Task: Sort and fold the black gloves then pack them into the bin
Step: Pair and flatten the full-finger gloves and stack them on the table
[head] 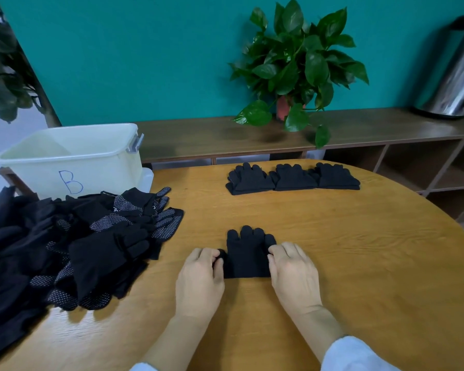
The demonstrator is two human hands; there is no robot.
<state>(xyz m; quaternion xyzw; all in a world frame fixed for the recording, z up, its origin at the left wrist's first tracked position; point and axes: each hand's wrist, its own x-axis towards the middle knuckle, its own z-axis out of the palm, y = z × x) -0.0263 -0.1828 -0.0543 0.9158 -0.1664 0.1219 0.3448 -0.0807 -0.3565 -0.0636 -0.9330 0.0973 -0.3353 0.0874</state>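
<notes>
your left hand (pixel 200 274) and right hand (pixel 292 271) pinched the folded glove (pixel 247 257) at lower centre of the bench (pixel 359 250); a loose pinch could let its fold spring open.

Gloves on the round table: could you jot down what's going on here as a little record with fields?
surface: round wooden table
being worked: black glove, lying flat, fingertips pointing away from the person
left hand: fingers pinch the glove's left edge
right hand: fingers curled on the glove's right edge
finished: three folded stacks in a row at the far side
waiting: loose glove pile on the left, some with white dots
bin: pale plastic, marked B, behind the pile; no gloves visible inside
</notes>
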